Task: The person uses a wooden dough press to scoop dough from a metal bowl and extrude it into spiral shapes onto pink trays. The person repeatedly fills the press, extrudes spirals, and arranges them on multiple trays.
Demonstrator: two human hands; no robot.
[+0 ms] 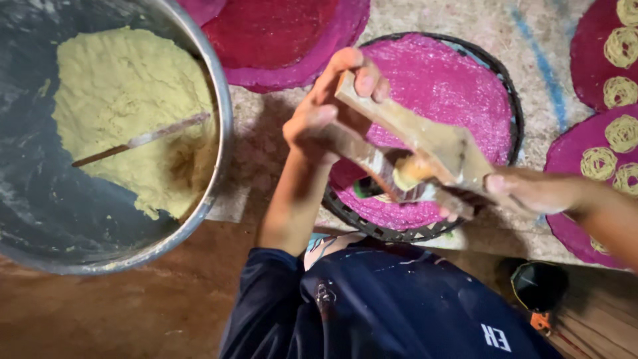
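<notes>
Metal basin: big, far-left of the mat, yellow-green paste inside, thin stick lying in it.
Woven tray: mid mat, magenta disc on it.
Wooden paddles: two, crossed above tray, lump of paste between.
Left hand: clenched on paddle handles.
Right hand: grasping the paddles' other end.
Other discs: right edge, yellow spirals.

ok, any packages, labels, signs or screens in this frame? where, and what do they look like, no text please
No packages, signs or screens.
Only marking: small white printed mark on the dark blue shirt, bottom centre-right, blocky shapes.
For context: left hand and right hand hold a wooden press above a pink disc on a round black woven tray; metal basin with yellow dough at left.
</notes>
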